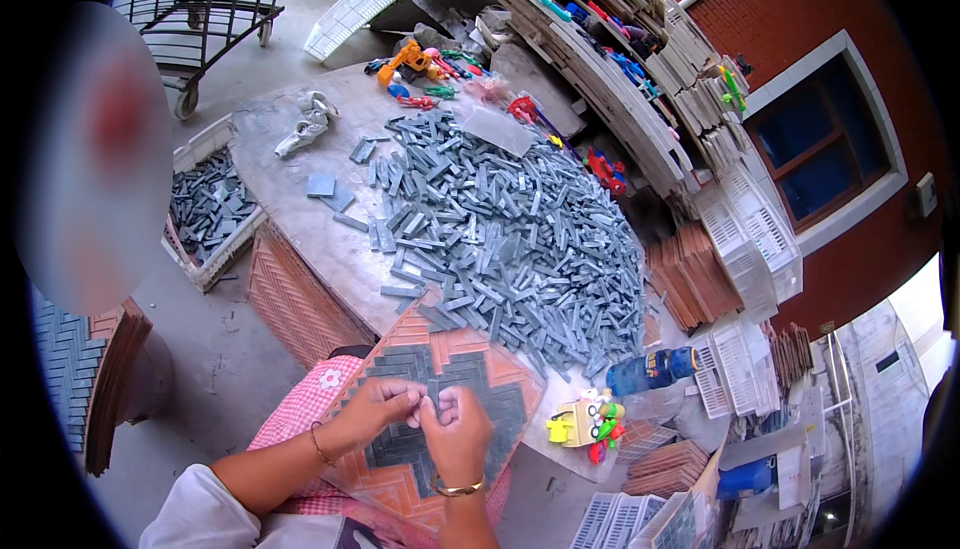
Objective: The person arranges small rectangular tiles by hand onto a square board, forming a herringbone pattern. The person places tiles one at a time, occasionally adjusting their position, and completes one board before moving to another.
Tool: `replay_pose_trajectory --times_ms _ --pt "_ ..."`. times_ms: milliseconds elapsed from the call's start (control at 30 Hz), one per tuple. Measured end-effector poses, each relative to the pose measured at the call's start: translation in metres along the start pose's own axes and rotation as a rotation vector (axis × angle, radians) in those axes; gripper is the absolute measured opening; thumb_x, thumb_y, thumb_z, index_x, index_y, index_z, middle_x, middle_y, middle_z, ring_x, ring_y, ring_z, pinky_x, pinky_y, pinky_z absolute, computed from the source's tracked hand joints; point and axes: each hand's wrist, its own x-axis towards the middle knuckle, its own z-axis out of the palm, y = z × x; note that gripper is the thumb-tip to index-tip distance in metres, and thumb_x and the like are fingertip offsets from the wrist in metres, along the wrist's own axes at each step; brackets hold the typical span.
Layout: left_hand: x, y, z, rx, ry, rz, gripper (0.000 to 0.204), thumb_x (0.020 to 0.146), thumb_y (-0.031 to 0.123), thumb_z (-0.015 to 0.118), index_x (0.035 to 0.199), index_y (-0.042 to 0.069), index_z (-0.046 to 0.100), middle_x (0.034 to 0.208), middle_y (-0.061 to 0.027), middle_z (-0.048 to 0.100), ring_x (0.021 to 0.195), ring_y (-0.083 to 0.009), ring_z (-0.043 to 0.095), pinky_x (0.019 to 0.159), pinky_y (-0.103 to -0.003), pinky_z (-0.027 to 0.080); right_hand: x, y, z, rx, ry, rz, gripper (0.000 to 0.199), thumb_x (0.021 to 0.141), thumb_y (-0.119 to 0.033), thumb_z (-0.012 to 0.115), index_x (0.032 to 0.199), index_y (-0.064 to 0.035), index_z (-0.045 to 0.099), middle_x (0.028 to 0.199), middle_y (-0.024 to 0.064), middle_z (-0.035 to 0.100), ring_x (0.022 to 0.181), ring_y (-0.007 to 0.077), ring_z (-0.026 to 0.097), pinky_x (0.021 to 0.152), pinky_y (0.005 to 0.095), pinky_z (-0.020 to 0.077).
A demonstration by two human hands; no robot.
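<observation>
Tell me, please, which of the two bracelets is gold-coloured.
The wide bracelet near the right hand; the thin bracelet near the left hand is dark.

We note matt, stone-like grey rectangular strips [520,234]. We log ridged orange square tray [390,482], matt; gold-coloured metal bangle [460,490], glossy.

Slanting in from lower left with left forearm [270,471] | rising nearly upright with right forearm [468,521] | curling fingers on left hand [376,411] and right hand [458,439] | holding fingertips close together, perhaps touching, too small to tell
</observation>
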Motion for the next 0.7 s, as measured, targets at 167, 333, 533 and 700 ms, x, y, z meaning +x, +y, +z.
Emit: replay_pose_trajectory --times_ms 167,333,533,700 --pt "-0.011 -0.016 -0.01 0.143 -0.03 0.018 0.021 0.09 0.022 0.061 0.101 0.003 0.06 0.084 0.0028 0.057 0.071 -0.0049 0.052 0.064 -0.02 0.044 -0.019 0.022 0.004 0.254 -0.142 0.134 0.01 0.081 -0.008 0.066 0.087 0.0001 0.064 0.071 0.0093 0.065 0.058 0.0148 0.062 0.055 0.0272 0.0498" --pt "-0.033 0.012 -0.074 -0.227 0.164 -0.055 0.006 0.087 0.011 0.058 0.092 0.007 0.059 0.081 0.0005 0.057 0.07 -0.0107 0.055 0.062 -0.024 0.046 -0.039 0.036 -0.007 0.414 -0.15 0.208 0.013 0.085 -0.007 0.063 0.094 0.0018 0.066 0.076 0.0094 0.067 0.065 0.0121 0.065 0.059 0.0233 0.0513" --pt "-0.041 0.122 -0.26 -0.338 0.747 0.392 0.039 0.09 0.032 0.059 0.115 0.003 0.052 0.103 -0.0077 0.058 0.089 -0.02 0.056 0.084 -0.036 0.049 -0.053 0.061 -0.011 0.331 -0.183 0.214 0.017 0.085 -0.008 0.064 0.098 0.0018 0.064 0.079 0.0073 0.067 0.068 0.0109 0.063 0.061 0.0241 0.0503" --pt "0.0 0.085 -0.167 0.657 0.604 0.393 0.03 0.086 0.015 0.06 0.11 -0.003 0.059 0.091 -0.0089 0.065 0.083 -0.0181 0.061 0.076 -0.03 0.049 0.002 0.049 -0.009 0.019 -0.161 -0.065 0.018 0.084 -0.013 0.062 0.098 -0.0025 0.065 0.081 0.0125 0.066 0.071 0.0226 0.064 0.065 0.0313 0.0495"
